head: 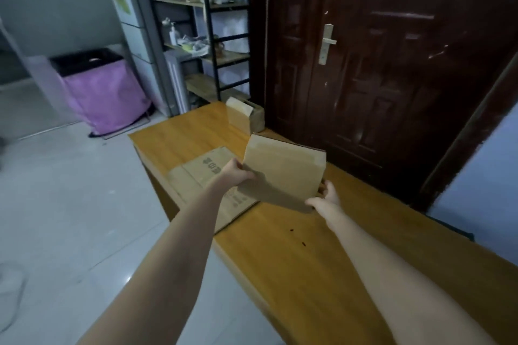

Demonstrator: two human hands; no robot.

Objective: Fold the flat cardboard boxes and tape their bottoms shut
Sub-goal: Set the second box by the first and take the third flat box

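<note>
Bin (92,61) far left on the floor, black rim, pink bag (109,101) hanging down its front. Shelf rack (213,36) behind it, cluttered with bottles and bowls, too blurred to name further. Tabletop (308,260) runs from far centre to near right, wood, orange tone. Flat cardboard (201,176) lies on its left part, printed side up, near edge overhanging the tabletop edge slightly. Left hand (238,172) grips the left edge of the box (283,173), fingers curled round it, thumb side toward camera. Box is held up above the flat cardboard, tilted, a strip of tape visible along its upper face and down the right corner. Right hand (326,199) holds the box's lower right corner, fingers wrapped behind it, thumb in front. Small carton (246,116) stands at the far end of the tabletop, flap up. Dark wooden door (392,64) right behind, metal handle (328,43) on its left side. Two dark specks on the tabletop near centre.
</note>
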